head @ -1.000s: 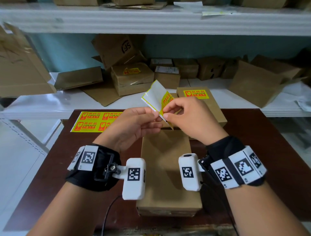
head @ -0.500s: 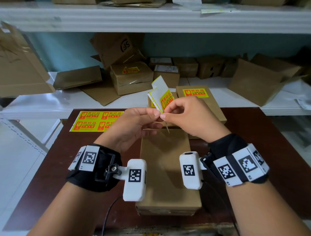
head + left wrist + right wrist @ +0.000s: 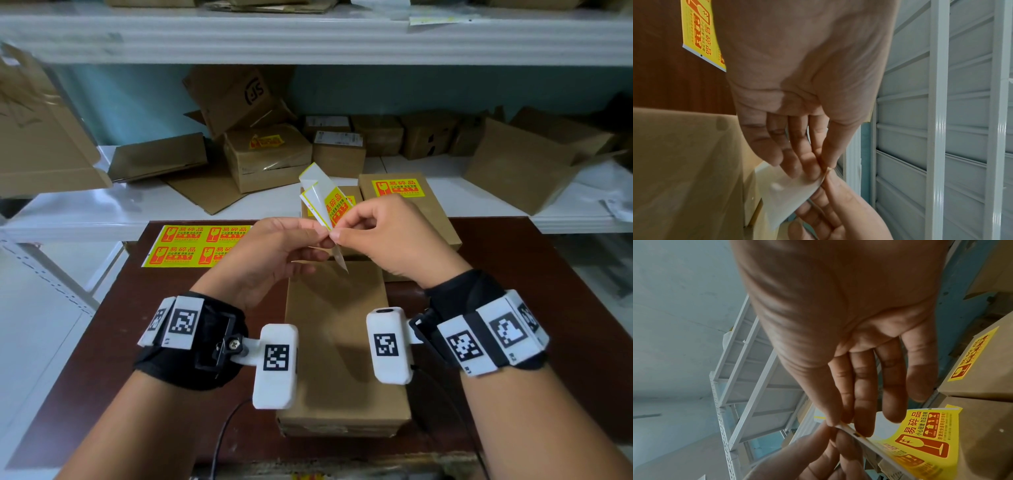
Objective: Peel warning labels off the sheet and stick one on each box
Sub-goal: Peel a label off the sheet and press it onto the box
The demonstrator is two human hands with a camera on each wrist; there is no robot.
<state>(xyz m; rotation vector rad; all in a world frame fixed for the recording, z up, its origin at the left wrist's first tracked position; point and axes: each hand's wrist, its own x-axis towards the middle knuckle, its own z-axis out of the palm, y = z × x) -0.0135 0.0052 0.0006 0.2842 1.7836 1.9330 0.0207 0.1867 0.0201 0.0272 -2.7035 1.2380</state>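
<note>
Both hands hold a small cut piece of label sheet (image 3: 323, 200) upright above a plain brown box (image 3: 337, 346) on the table. My left hand (image 3: 321, 244) pinches the white backing (image 3: 786, 191) at its lower corner. My right hand (image 3: 338, 229) pinches the edge of the yellow warning label (image 3: 920, 434), which is partly lifted off the backing. A larger yellow label sheet (image 3: 191, 245) lies flat at the table's far left. Behind the hands stands a box (image 3: 424, 219) with a yellow label stuck on top.
The dark brown table (image 3: 548, 308) abuts a white shelf (image 3: 102, 212) that carries several cardboard boxes and flattened cartons. One shelf box (image 3: 270, 161) carries a yellow label. A black cable (image 3: 222, 442) hangs at the table's near edge.
The held piece has turned from slanting left to nearly upright, and label and backing have drawn closer together. Both hands stayed in about the same place above the box.
</note>
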